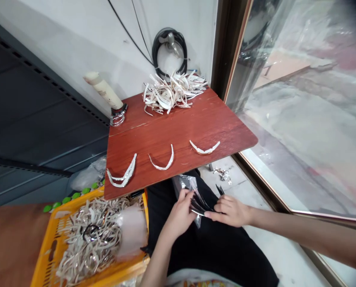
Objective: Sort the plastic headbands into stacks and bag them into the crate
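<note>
Over the lap, my left hand (180, 213) is closed at one end of a bunch of thin, glossy black curved strips (199, 204). My right hand (230, 210) grips the other end, with several dark tips poking up past its fingers. What exactly the strips are cannot be made out. Beneath and beside the left hand lies a clear plastic bag (189, 182), partly hidden by the fingers. On the reddish-brown board (178, 131) ahead lie three white curved strips: one at left (125, 177), one in the middle (166, 164) and one at right (204, 150).
A heap of white and brown strips (173, 91) sits at the board's back, near a coiled black cable (156, 48). A cream tube (104, 91) leans at the back left corner. A yellow crate (44, 249) full of similar strips stands left. Glass panels (309, 119) rise on the right.
</note>
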Available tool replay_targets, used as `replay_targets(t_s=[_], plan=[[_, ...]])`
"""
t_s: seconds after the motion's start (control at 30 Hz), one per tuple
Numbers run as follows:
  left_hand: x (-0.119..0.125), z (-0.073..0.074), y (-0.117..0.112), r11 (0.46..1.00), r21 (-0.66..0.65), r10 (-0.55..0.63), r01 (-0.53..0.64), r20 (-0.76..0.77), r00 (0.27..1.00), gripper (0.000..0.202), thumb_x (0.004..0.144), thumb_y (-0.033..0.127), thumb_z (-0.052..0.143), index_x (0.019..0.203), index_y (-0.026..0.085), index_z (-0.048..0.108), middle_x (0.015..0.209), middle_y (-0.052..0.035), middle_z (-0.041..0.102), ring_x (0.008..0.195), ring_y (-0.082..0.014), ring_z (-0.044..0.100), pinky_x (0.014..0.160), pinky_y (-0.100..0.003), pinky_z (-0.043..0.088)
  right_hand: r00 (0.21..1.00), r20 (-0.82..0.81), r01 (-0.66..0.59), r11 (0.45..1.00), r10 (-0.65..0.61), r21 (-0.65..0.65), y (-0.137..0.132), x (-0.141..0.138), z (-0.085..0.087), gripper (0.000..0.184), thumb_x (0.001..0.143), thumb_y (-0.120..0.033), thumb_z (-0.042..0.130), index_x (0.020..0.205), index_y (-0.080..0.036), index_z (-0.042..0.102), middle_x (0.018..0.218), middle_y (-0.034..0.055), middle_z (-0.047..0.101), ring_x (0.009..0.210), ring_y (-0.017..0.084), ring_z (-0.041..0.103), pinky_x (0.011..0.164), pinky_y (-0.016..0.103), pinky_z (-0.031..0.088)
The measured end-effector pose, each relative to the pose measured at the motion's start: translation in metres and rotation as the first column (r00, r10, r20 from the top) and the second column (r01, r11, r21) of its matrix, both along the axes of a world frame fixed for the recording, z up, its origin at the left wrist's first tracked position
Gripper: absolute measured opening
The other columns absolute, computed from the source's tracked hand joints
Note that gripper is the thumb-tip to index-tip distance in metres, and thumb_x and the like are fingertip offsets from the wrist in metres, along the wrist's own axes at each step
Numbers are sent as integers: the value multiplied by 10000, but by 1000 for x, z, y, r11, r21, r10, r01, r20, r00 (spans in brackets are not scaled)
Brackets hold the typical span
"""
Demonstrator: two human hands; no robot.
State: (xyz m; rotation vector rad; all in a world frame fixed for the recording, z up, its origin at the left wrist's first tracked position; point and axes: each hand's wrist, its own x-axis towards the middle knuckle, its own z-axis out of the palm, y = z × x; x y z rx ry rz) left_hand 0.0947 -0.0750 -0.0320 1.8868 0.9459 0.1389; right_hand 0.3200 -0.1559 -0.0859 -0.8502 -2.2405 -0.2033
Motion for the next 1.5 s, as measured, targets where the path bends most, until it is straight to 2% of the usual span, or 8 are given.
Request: replay_targets(t_s=[0.17, 0.47, 0.67, 1.1, 1.27, 1.37, 1.43, 1.5], plan=[[-25, 0, -4, 998, -21, 53, -53, -16, 998, 619, 866, 134, 512, 1454, 275, 378, 1278, -67, 401, 776, -84, 595, 842, -304, 555, 986, 164, -10, 995, 26, -101, -1, 3, -20, 396, 958, -65, 454, 1315, -176, 582, 776, -2, 615, 661, 124, 514, 628, 283, 400], [14, 5, -25, 946, 285, 192, -151, -120, 974, 437, 1025, 282, 267, 1381, 175, 496, 1161, -95, 561, 949, -176, 678, 875, -312, 555, 951, 286, -142, 988, 118, 64, 6, -4, 36, 338, 953, -96, 463, 1228, -143, 654, 830, 9, 636, 692, 117, 522, 680, 276, 411], [16, 6, -4, 906, 422, 90, 43, -292, 952, 420, 992, 182, 336, 1363, 184, 533, 1076, -73, 632, 893, -167, 686, 815, -275, 560, 908, 380, -193, 981, 177, 4, 13, -5, 56, 309, 961, -107, 457, 1182, -121, 673, 846, 25, 655, 704, 128, 541, 747, 276, 441], [19, -15, -14, 793, 606, 148, 67, -297, 943, 450, 1029, 303, 335, 1462, 203, 400, 1081, -71, 630, 970, -190, 661, 840, -293, 550, 907, 407, -50, 988, 105, -144, 19, -17, 19, 310, 946, -89, 467, 1198, -150, 637, 845, 38, 634, 757, 167, 556, 776, 328, 463], [21, -39, -14, 779, 626, 220, -44, -207, 953, 430, 1025, 245, 319, 1439, 220, 434, 1043, -54, 621, 918, -158, 644, 854, -276, 536, 990, 115, 109, 954, -79, -281, 3, -19, 6, 342, 943, -133, 515, 1240, -269, 616, 1001, 40, 651, 984, 197, 570, 1020, 452, 406], [18, -48, -15, 778, 620, 238, -105, -136, 962, 427, 1023, 234, 314, 1424, 213, 456, 988, -56, 618, 895, -163, 632, 843, -286, 536, 856, -204, 312, 789, -474, -529, -8, -16, -11, 256, 945, -341, 572, 1170, -230, 622, 1024, 76, 640, 963, 226, 586, 903, 436, 475], [18, -52, -16, 771, 625, 245, -122, -114, 963, 427, 1019, 222, 316, 1419, 205, 465, 975, -61, 619, 897, -170, 628, 850, -297, 533, 610, -238, 295, 495, -756, -817, -9, -16, -20, 320, 939, -479, 546, 1029, -183, 627, 877, 63, 634, 802, 214, 594, 716, 366, 496], [18, -54, -17, 762, 638, 242, -113, -118, 963, 428, 1015, 214, 322, 1417, 199, 470, 972, -66, 621, 890, -175, 627, 847, -303, 532, 467, -165, 48, 212, -869, -976, -3, -18, -24, 423, 904, -589, 542, 855, -174, 603, 717, 13, 591, 661, 180, 554, 605, 313, 449]])
